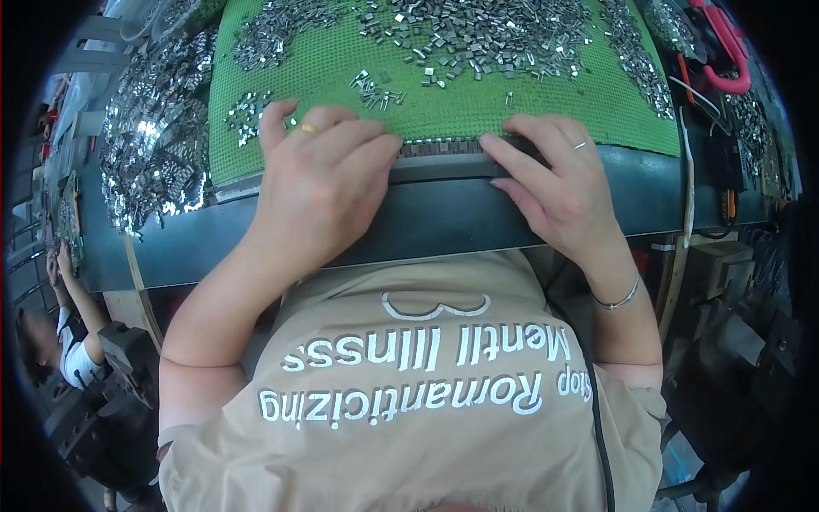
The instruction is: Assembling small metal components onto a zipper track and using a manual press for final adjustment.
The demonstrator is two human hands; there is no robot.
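A narrow strip of small metal links (pixel 441 148) lies along a straight grey bar (pixel 439 165) at the near edge of a green textured mat (pixel 320 77). My left hand (pixel 328 183) is closed at the strip's left end, its fingers bent and its thumb hidden beneath. At the right end, my right hand (pixel 559 175) has its index fingertip on the links and its thumb below, in front of the bar. Just beyond the strip lie a few small pronged metal pieces (pixel 375 92). Beside my left fingers sits a small cluster of shiny pieces (pixel 247 115).
Loose metal links (pixel 486 38) spread over the mat's far part. A large heap of shiny metal pieces (pixel 158 128) covers the table's left. At right are a pink-handled tool (pixel 729 51) and a white strip (pixel 688 179). Another person (pixel 77 341) works at far left.
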